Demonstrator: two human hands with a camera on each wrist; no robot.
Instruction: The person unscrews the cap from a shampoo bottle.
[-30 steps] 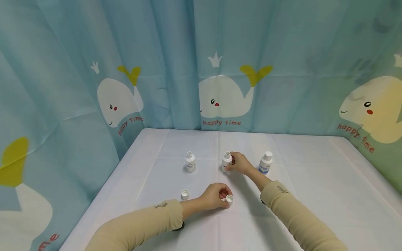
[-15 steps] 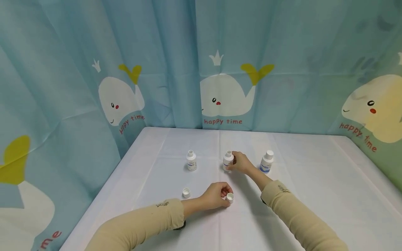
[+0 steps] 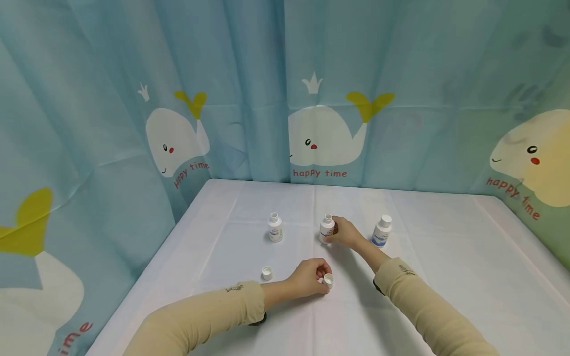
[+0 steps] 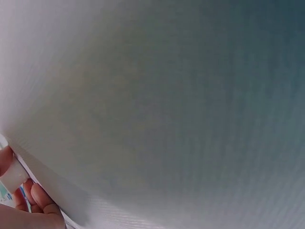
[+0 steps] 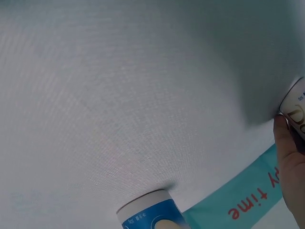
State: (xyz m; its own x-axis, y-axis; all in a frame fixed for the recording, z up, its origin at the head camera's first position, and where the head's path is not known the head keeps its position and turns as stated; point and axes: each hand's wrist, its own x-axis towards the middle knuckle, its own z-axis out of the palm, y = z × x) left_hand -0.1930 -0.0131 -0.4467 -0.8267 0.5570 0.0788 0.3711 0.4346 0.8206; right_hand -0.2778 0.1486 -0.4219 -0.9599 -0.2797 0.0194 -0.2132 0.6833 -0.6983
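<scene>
In the head view my left hand pinches a white bottle cap low over the table, its hollow side facing up. The left wrist view shows this cap between thumb and fingers at the lower left edge. Farther back, my right hand grips a small white bottle from its right side. That bottle stands upright with its neck uncovered. In the right wrist view only part of the gripped bottle shows at the right edge, with a finger against it.
An uncapped white bottle stands to the left, with a loose cap lying hollow side up nearer the front. Right of my right hand stands a capped bottle with a blue label. A blue whale-print curtain hangs behind the white table.
The head view has shifted slightly, so everything sits a little farther right in it. Both hands keep their hold on the cap and the bottle.
</scene>
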